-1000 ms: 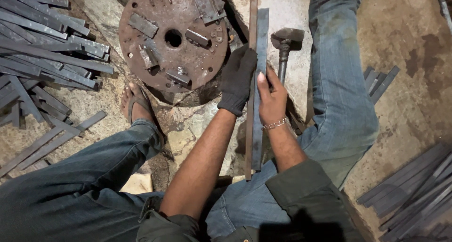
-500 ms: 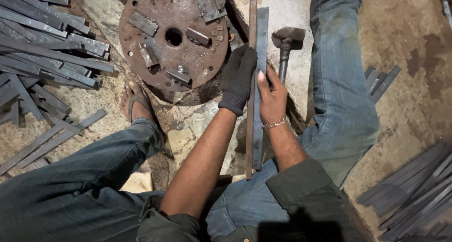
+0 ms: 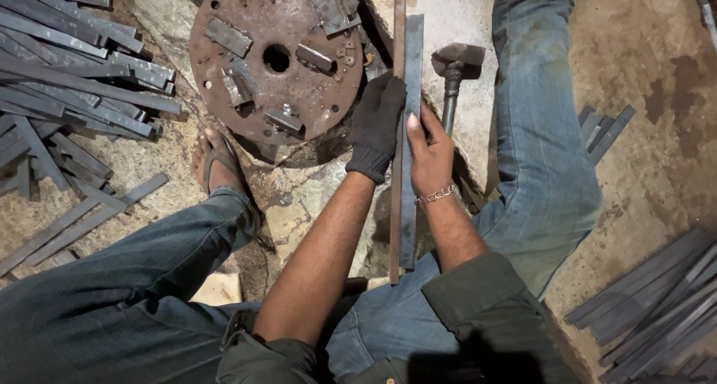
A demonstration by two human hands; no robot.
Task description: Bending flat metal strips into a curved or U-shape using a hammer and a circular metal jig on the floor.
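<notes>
Both hands (image 3: 403, 134) on flat steel strip (image 3: 410, 63)

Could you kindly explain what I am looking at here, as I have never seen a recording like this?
This is one view, from a camera worn on a person's head, looking down at their own hands and jeans-clad legs as they sit on a stone floor. The left hand, in a black glove, and the bare right hand, wearing a bracelet, hold two long flat metal strips side by side, on edge between the knees. Beyond the hands lies a rusty round steel plate with small metal pieces on it, and a hammer rests to the right. Piles of grey metal strips lie on the left, with more at the lower right.
</notes>
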